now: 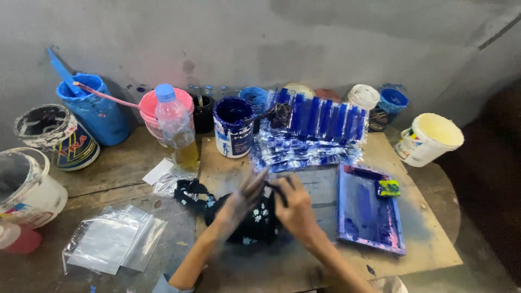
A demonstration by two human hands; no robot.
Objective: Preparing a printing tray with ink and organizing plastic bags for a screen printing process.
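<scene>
The left hand (243,198) is smeared by motion blur, its fingers stretched out and spread, lying flat on a black cloth with small white flowers (247,217); whether any finger pinches the fabric cannot be made out. The right hand (296,209) is curled around the cloth's right edge, gripping a dark fold near the fingertips, though the thumb is hidden behind the knuckles. The cloth sits on a brown board (429,233) in the middle of the worn wooden table (114,173), partly covered by both hands, and a black strap-like end trails off to its left.

Just right of the hands lies a blue-stained rectangular printing frame (369,214) with a small yellow-green sponge (388,188) in its upper corner. Behind the hands, a pile of blue-printed clear plastic bags (309,135) hides the pots behind it. A white can of dark blue ink (233,127) stands beside a clear plastic bottle with yellowish liquid (176,127). Empty clear zip bags (116,239) lie at the lower left. A white bucket (21,187) is cut off by the left edge.
</scene>
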